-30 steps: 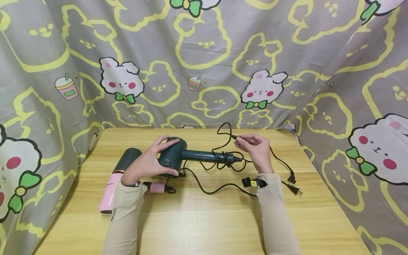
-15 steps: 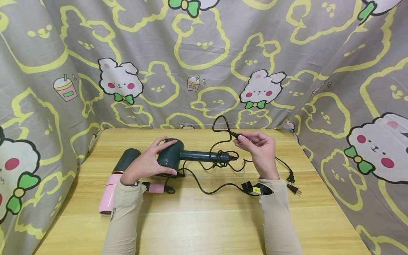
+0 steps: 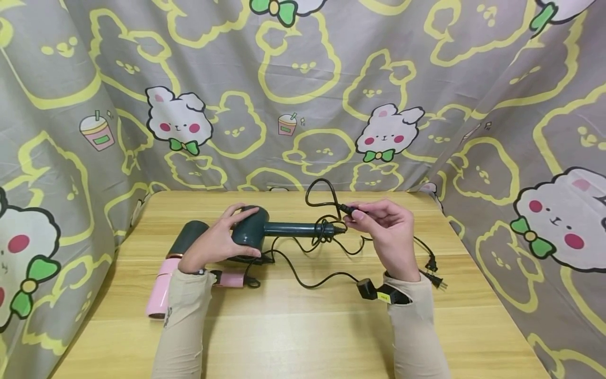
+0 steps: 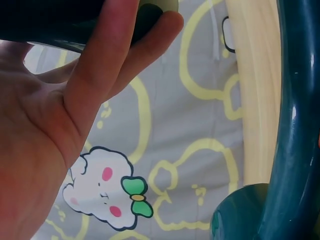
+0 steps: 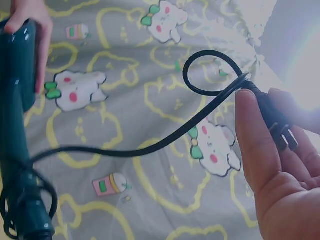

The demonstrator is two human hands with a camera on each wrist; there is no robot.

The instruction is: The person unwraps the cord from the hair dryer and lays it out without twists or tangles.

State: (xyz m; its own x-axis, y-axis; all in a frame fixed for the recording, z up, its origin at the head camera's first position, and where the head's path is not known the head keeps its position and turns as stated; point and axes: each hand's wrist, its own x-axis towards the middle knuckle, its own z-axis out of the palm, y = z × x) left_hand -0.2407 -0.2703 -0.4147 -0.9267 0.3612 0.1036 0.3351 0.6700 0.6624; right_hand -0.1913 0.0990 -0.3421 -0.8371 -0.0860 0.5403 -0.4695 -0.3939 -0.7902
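Note:
My left hand point(image 3: 215, 242) grips the barrel of a dark green hair dryer point(image 3: 289, 229), thumb at the near side and fingers over the far side. Its handle points right, with loops of black cord point(image 3: 324, 231) wound around the end. Beyond the handle's tip, my right hand point(image 3: 390, 231) pinches the cord's plug point(image 5: 265, 107) between thumb and fingers, the metal prongs showing in the right wrist view. From the plug, the cord rises in a raised loop point(image 3: 321, 180) and runs back to the handle. In the left wrist view, fingers curl around the dark green barrel point(image 4: 45, 22).
At the left lie a pink hair dryer point(image 3: 161, 295) and another dark green one point(image 3: 189, 237), partly hidden by the left arm. A black cord point(image 3: 303, 284) crosses the wooden table point(image 3: 293, 337). Two plugs point(image 3: 432, 263) lie at the right. Patterned curtains point(image 3: 307, 68) surround the table.
My right hand has moved slightly right and nearer, carrying the plug. The raised cord loop has swung left. The gripped hair dryer has shifted a little left.

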